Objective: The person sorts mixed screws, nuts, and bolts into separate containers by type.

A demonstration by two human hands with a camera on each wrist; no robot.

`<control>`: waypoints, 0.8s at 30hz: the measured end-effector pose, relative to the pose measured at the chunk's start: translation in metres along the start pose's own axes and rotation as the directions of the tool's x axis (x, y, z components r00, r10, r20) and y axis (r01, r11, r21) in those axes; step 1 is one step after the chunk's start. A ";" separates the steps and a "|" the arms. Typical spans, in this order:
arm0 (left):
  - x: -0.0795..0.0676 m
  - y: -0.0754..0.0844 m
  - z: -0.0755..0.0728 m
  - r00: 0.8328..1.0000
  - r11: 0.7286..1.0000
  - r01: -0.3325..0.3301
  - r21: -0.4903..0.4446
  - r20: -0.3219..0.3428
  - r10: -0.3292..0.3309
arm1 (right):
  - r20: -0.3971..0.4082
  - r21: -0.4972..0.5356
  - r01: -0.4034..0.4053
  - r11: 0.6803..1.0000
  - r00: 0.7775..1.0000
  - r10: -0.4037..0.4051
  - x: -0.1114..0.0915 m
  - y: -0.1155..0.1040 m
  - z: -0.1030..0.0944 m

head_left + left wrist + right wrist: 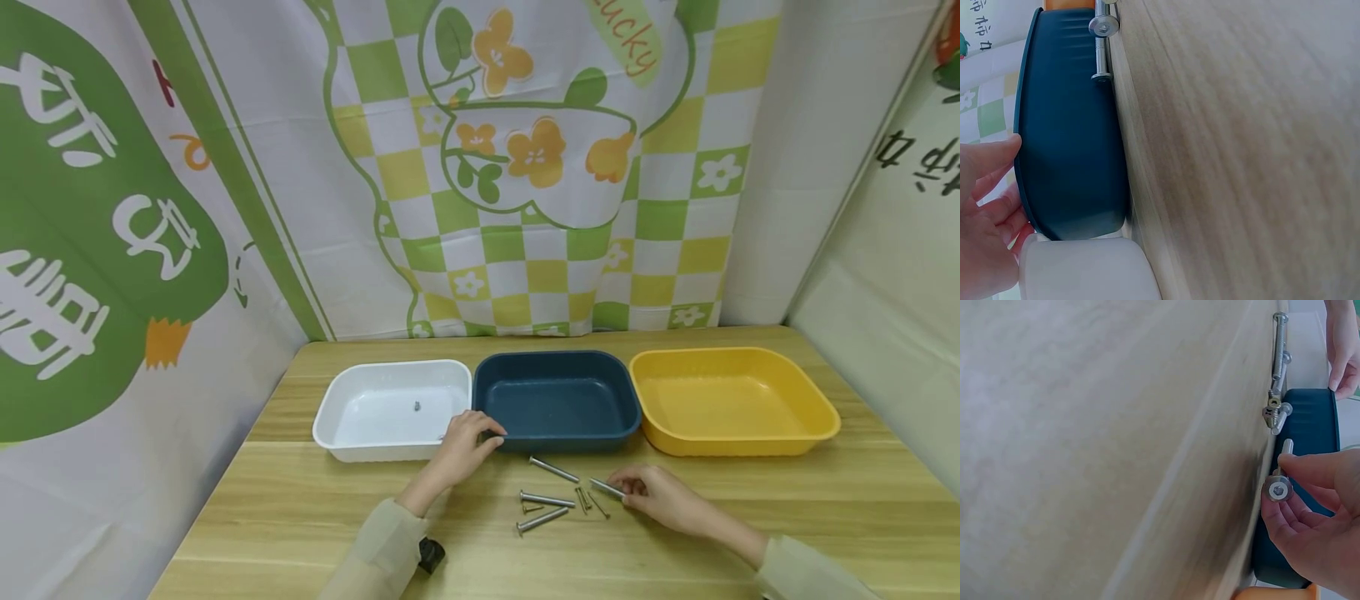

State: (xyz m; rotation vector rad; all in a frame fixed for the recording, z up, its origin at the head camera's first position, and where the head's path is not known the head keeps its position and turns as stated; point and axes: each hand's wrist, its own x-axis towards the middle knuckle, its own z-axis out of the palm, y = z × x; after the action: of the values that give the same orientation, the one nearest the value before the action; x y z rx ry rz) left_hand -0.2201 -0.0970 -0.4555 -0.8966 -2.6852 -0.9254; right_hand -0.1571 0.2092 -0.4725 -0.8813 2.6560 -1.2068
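Observation:
My right hand [663, 497] pinches a silver bolt [607, 487] between thumb and fingers, just above the table in front of the trays. In the right wrist view the bolt's round socket head [1279, 489] faces the camera. My left hand [463, 450] rests at the near left corner of the dark blue tray [558, 444]; its thumb [997, 156] touches the rim and its loosely bent fingers lie over the edge beside the white tray [352, 453]. Between the hands lie several long bolts [542, 521] and several small brass-coloured screws [598, 504].
A yellow tray [742, 446] stands at the right end of the row. One small metal piece [417, 406] lies in the white tray. Printed cloth [525, 283] hangs behind the wooden table [637, 567] and along both sides.

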 end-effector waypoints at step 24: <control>0.001 0.001 -0.001 1.000 1.000 0.021 -0.006 0.023 -0.021 | -0.067 -0.036 0.066 0.997 0.995 -0.068 0.019 -0.020 -0.010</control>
State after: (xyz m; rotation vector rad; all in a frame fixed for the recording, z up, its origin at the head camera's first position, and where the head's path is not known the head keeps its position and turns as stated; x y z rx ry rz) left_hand -0.2201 -0.0969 -0.4536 -0.8871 -2.7172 -0.9343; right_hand -0.1667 0.1949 -0.4482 -0.9592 2.7285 -1.2311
